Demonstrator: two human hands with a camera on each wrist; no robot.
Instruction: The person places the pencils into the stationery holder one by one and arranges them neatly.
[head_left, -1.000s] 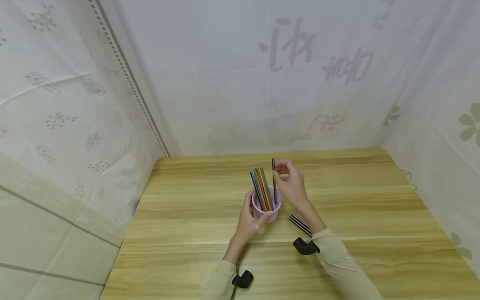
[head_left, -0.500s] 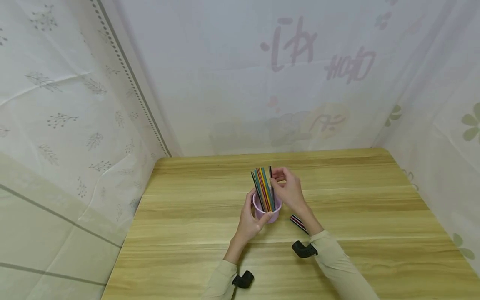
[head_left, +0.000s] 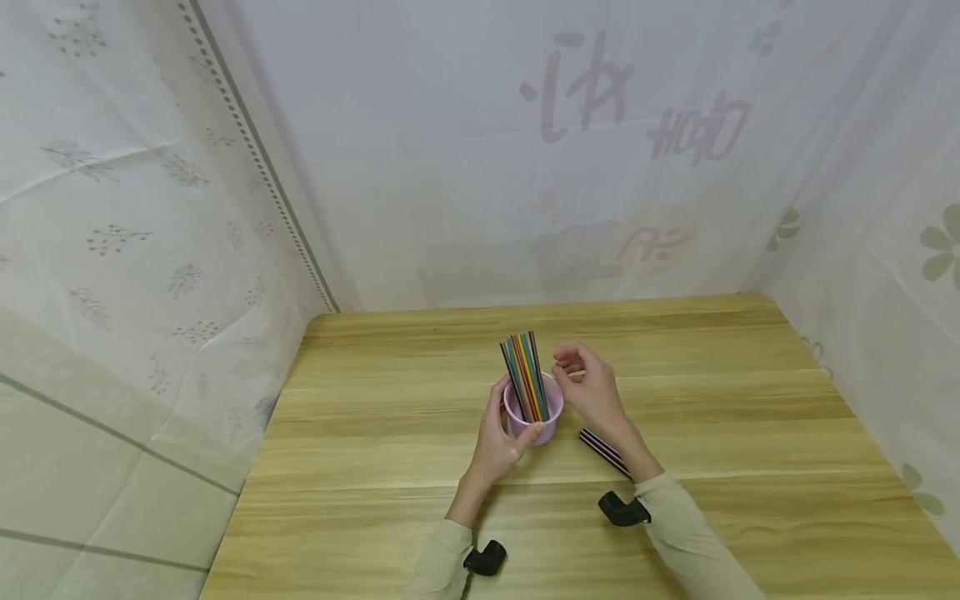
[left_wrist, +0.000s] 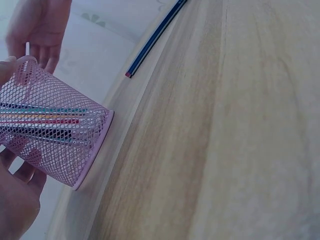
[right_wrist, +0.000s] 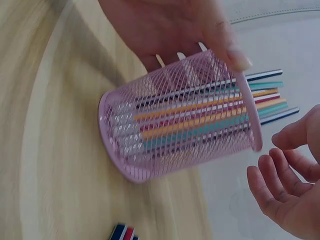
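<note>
My left hand (head_left: 498, 440) grips a pink mesh pen cup (right_wrist: 187, 115), its fingers and thumb around the wall. Inside it stand several thin striped pencils (head_left: 527, 375) in black, teal, yellow and red, leaning together toward the back left. To the right of the rim is my right hand (head_left: 592, 390), apart from the cup and holding nothing, its fingers loosely bent. Beside the right forearm a small group of dark striped pencils (head_left: 604, 452) with some red lies on the table, partly covered by that arm in the head view.
The wooden table (head_left: 360, 467) reaches back to a pale printed cloth (head_left: 450, 167). Patterned cloth also hangs at the left and right. A black wrist camera (head_left: 487, 558) sits on the left sleeve and another black wrist camera (head_left: 624, 510) on the right.
The black pencil in my right hand has gone down into the cup and been let go, against the others. My right hand has drawn back to the right. The left hand keeps its hold.
</note>
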